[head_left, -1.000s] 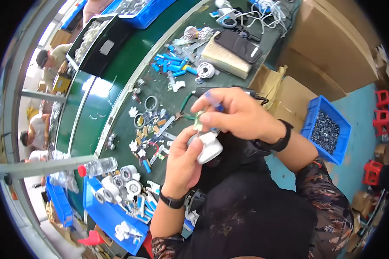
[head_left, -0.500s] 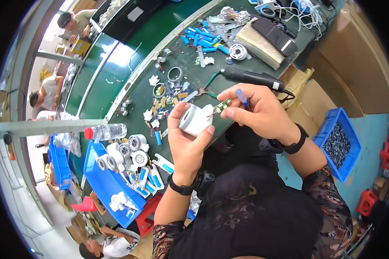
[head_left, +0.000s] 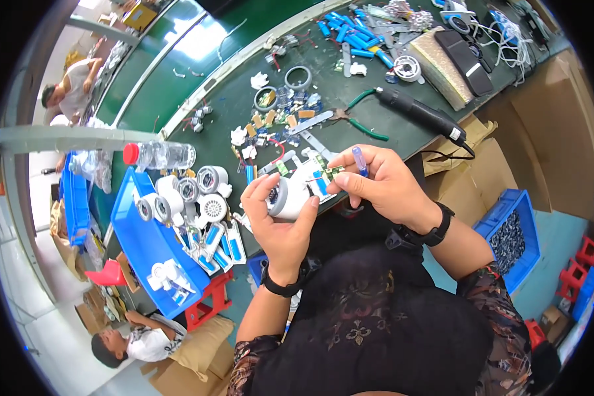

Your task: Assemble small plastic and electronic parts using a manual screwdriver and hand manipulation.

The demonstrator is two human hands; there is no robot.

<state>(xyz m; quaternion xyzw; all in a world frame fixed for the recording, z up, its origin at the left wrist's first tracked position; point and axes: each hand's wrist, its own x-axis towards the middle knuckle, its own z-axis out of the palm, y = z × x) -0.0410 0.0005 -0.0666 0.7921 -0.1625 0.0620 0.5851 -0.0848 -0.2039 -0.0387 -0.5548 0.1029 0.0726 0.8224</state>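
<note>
My left hand (head_left: 278, 234) is closed round a white round housing (head_left: 298, 193) with a grey ring at its left end. A blue battery cell (head_left: 320, 185) shows at the housing's right side. Between the thumb and fingertips of my right hand (head_left: 399, 195) is a small green circuit board (head_left: 332, 172), close beside the housing. That same hand also keeps a screwdriver (head_left: 359, 160) with a clear blue-purple handle tucked between its fingers; its tip is hidden. Just beyond lie green-handled pliers (head_left: 358, 119) and several flat grey metal strips (head_left: 311, 123).
On the bench are a black electric screwdriver (head_left: 419, 113), blue battery cells (head_left: 356, 32) and loose boards. At left, white housings (head_left: 212, 207) sit by a blue bin (head_left: 155, 247) and a red-capped bottle (head_left: 162, 156). A blue bin of screws (head_left: 508, 234) stands lower right. A person (head_left: 145, 340) sits lower left.
The housing has tilted in my left hand, and the blue cell now shows. My right hand has come nearer to it with the board. The whole view has shifted.
</note>
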